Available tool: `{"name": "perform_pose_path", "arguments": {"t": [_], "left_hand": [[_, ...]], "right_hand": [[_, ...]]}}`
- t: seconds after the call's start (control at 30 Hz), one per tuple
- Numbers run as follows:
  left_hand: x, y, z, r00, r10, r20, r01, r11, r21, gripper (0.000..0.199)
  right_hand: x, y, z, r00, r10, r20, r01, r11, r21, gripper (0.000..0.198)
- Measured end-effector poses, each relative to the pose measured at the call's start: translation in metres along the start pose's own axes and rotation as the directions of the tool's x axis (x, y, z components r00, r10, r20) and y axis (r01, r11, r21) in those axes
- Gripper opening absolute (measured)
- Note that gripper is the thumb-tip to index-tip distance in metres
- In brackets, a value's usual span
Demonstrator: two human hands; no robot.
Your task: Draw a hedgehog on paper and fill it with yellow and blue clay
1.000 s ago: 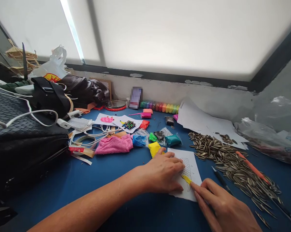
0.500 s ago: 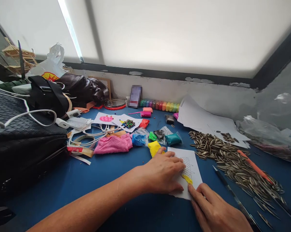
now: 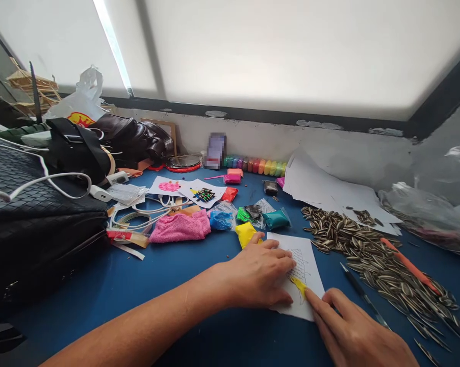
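A white sheet of paper lies on the blue table, with a pen-drawn figure, partly filled with a fine pattern, on it. My left hand rests across the sheet's left part, fingers spread and flat, hiding some of the drawing. A thin piece of yellow clay sticks to the sheet on the drawing's lower part. My right hand touches the clay's right end with its stretched index fingertip; the middle finger is bent apart from it. Just beyond my left fingers is a yellow clay packet.
Right of the sheet lie a pen, a heap of striped sunflower seeds and an orange tool. Behind are clay packets, a pink cloth and decorated cards. A black bag stands at the left.
My right fingertip has moved slightly down and right along the paper. The yellow clay now looks longer and more curved. My left hand stays on the sheet; the view has shifted slightly.
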State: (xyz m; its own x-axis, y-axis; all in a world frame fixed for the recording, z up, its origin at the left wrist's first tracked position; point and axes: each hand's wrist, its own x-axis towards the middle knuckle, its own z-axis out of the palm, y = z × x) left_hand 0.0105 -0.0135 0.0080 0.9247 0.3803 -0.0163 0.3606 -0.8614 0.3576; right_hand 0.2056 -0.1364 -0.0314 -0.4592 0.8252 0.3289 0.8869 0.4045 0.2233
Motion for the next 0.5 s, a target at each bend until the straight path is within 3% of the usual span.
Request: {"name": "perform_pose_path", "arguments": {"t": [0.3, 0.5], "left_hand": [[-0.001, 0.000, 0.000, 1.000, -0.001, -0.004, 0.001, 1.000, -0.007, 0.038], [0.001, -0.001, 0.002, 1.000, 0.008, -0.014, -0.008, 1.000, 0.004, 0.038]], "right_hand": [[-0.004, -0.002, 0.006, 0.999, -0.032, 0.020, 0.033, 0.999, -0.029, 0.033], [0.007, -0.009, -0.003, 0.996, -0.040, -0.083, 0.042, 0.999, 0.016, 0.036]]}}
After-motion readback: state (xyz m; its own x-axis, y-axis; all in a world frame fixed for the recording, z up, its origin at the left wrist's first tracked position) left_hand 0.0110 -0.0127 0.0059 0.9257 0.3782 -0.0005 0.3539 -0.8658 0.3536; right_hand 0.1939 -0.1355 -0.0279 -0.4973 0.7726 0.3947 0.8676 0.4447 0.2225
